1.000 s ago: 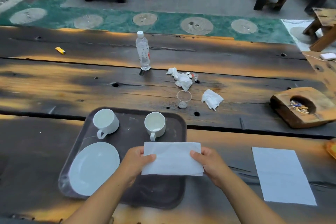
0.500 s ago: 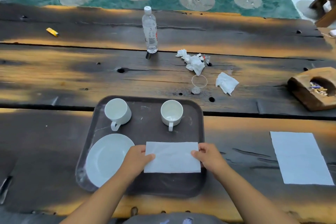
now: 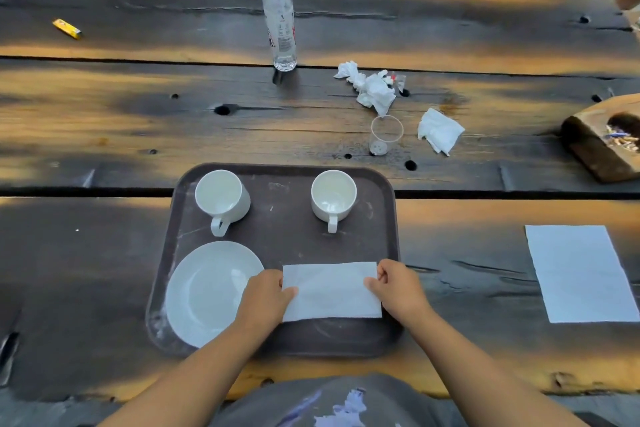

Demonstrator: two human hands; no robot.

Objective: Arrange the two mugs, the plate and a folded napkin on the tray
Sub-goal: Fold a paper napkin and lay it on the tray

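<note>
Pinching the folded napkin [image 3: 331, 291] by its short ends, my left hand [image 3: 266, 298] and right hand [image 3: 398, 288] reach forward, fingers closed. Its long axis runs left-right over the tray [image 3: 287, 246], just right of the plate [image 3: 207, 291].

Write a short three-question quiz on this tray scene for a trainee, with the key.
1. True or false: both mugs stand upright on the tray.
2. Which item lies in the tray's near-left corner? A) bottle B) plate C) clear cup
3. Fill in: the left hand and right hand pinch the ends of the folded ____.

Key: 1 true. 2 B, the plate. 3 napkin.
</note>
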